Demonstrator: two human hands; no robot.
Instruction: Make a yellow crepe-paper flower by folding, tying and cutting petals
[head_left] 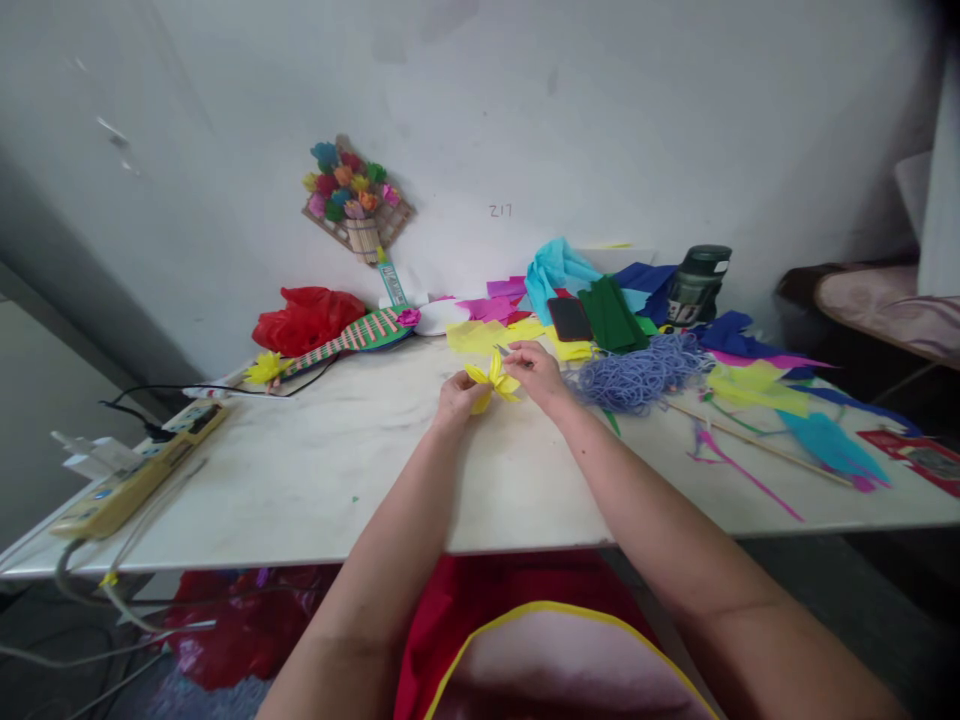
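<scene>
Between my two hands, above the middle of the white table [405, 460], is a yellow crepe-paper flower [495, 380]. My left hand [456, 397] pinches its left side, fingers closed on the petals. At the flower's upper right, my right hand [534, 368] is closed around a small, thin, dark pointed tool, perhaps scissors or tweezers; its kind is too small to tell. The tool's tip points left over the flower. Just behind lie yellow paper pieces [472, 337], and right of my right hand is a heap of purple-blue yarn [637, 375].
A power strip [142, 470] with cables lies at the left edge. Toward the wall are a red plastic bag [307, 318], a stick-covered lute-shaped craft [360, 335], a phone [569, 320] and a dark jar [697, 285]. Coloured paper and a wooden stick [765, 445] cover the right side.
</scene>
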